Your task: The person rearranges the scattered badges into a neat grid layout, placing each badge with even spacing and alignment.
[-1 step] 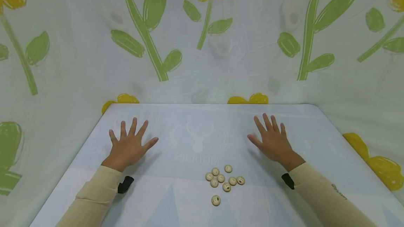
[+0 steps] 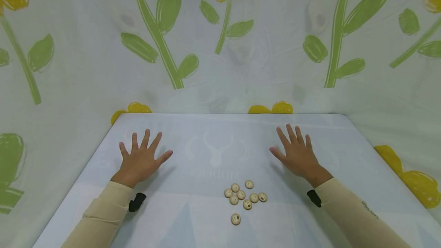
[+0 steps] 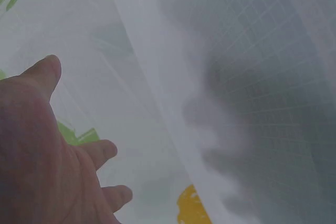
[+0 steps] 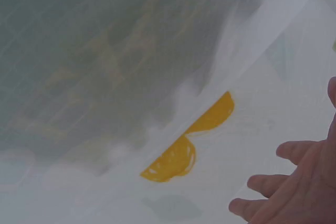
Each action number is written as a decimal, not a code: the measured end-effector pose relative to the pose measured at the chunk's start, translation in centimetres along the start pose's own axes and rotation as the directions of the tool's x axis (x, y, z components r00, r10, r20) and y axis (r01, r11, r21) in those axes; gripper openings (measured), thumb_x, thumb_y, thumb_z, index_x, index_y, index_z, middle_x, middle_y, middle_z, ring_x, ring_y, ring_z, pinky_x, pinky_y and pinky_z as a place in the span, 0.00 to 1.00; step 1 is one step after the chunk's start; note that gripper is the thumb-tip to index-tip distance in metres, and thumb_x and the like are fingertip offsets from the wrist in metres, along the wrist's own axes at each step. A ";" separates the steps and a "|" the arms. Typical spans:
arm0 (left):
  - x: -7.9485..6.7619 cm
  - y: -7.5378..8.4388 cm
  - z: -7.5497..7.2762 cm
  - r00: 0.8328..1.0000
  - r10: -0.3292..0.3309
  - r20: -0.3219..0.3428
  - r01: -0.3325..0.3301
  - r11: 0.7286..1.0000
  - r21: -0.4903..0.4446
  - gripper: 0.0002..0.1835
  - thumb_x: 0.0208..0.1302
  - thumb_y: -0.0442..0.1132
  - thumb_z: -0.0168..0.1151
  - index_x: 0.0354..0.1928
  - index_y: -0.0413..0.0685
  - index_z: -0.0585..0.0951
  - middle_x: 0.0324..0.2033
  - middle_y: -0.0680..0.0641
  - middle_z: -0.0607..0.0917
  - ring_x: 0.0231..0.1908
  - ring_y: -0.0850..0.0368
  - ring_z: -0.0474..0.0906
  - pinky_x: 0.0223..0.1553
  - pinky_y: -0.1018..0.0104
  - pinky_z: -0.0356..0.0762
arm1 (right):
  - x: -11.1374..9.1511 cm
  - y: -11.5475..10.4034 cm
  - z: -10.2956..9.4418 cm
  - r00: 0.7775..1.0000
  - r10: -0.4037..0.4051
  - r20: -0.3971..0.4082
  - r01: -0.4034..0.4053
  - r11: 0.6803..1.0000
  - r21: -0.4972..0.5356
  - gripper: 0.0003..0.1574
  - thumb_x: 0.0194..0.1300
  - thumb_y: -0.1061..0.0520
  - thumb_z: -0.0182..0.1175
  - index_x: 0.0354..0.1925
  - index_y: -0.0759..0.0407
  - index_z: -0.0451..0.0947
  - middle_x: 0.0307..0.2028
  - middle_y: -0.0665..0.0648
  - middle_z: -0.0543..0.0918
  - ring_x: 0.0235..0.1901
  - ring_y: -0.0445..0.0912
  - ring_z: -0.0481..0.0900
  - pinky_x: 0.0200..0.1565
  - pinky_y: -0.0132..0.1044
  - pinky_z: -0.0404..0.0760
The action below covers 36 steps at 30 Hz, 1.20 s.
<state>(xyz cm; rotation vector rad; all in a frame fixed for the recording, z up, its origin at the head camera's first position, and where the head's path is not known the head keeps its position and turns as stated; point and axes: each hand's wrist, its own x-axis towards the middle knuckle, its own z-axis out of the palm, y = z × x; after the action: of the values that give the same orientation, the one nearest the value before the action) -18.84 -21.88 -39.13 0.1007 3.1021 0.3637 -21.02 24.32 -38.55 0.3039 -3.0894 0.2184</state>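
Nine wooden discs (image 2: pixel 240 194), lower centre of the frame
Left hand (image 2: pixel 138 163) centre-left, right hand (image 2: pixel 300 158) centre-right; each grip's fingers spread apart.

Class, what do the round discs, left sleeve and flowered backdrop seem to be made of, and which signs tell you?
Round discs: probably wood, smooth-looking, from their pale tan colour with dark markings.
Left sleeve: matte fabric, shown by its fold lines.
Flowered backdrop: dull, printed sheet, slightly creased; cloth or plastic, unclear.
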 end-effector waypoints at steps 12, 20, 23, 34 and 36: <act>0.0 1.2 -0.1 0.999 0.032 -0.004 -0.032 0.999 -0.005 0.51 0.65 0.78 0.40 0.79 0.52 0.51 0.78 0.32 0.43 0.74 0.22 0.32 0.63 0.21 0.22 | -0.5 -1.2 -0.2 0.996 -0.061 -0.060 0.062 0.998 0.010 0.51 0.73 0.31 0.47 0.80 0.53 0.44 0.79 0.68 0.42 0.77 0.69 0.37 0.69 0.72 0.39; -0.2 2.9 0.4 0.981 0.147 -0.124 -0.149 0.989 -0.004 0.38 0.69 0.63 0.55 0.74 0.51 0.65 0.72 0.36 0.66 0.71 0.34 0.60 0.67 0.27 0.48 | -1.2 -2.8 -0.3 0.993 -0.087 -0.082 0.092 0.994 0.062 0.44 0.71 0.38 0.56 0.76 0.53 0.57 0.75 0.68 0.57 0.74 0.67 0.53 0.69 0.68 0.54; -0.5 4.3 1.0 0.946 0.236 -0.222 -0.246 0.969 -0.017 0.27 0.66 0.54 0.65 0.64 0.50 0.77 0.58 0.42 0.82 0.54 0.43 0.80 0.53 0.41 0.74 | -1.5 -3.6 -0.2 0.991 -0.123 -0.056 0.131 0.973 0.192 0.36 0.70 0.44 0.62 0.70 0.54 0.68 0.66 0.65 0.71 0.65 0.62 0.70 0.63 0.61 0.70; -2.1 10.5 2.2 0.871 0.454 -0.188 -0.480 0.869 -0.123 0.12 0.60 0.47 0.73 0.44 0.56 0.84 0.30 0.58 0.83 0.27 0.66 0.73 0.36 0.65 0.73 | -2.1 -5.6 0.5 0.951 -0.294 0.094 0.223 0.864 0.451 0.14 0.65 0.55 0.67 0.49 0.53 0.81 0.33 0.44 0.75 0.35 0.40 0.72 0.38 0.32 0.76; -2.3 11.3 2.4 0.864 0.483 -0.141 -0.500 0.855 -0.139 0.11 0.60 0.48 0.72 0.43 0.57 0.84 0.30 0.59 0.82 0.27 0.67 0.72 0.37 0.65 0.72 | -2.0 -5.7 0.7 0.937 -0.327 0.120 0.238 0.852 0.466 0.13 0.65 0.55 0.67 0.48 0.52 0.81 0.32 0.43 0.75 0.35 0.40 0.73 0.38 0.31 0.76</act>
<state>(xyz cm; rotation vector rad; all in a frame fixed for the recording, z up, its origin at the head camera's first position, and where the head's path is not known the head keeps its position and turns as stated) -15.76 -10.53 -38.82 0.9145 3.0797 0.6603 -17.91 19.12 -38.57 0.8371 -3.0833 0.9443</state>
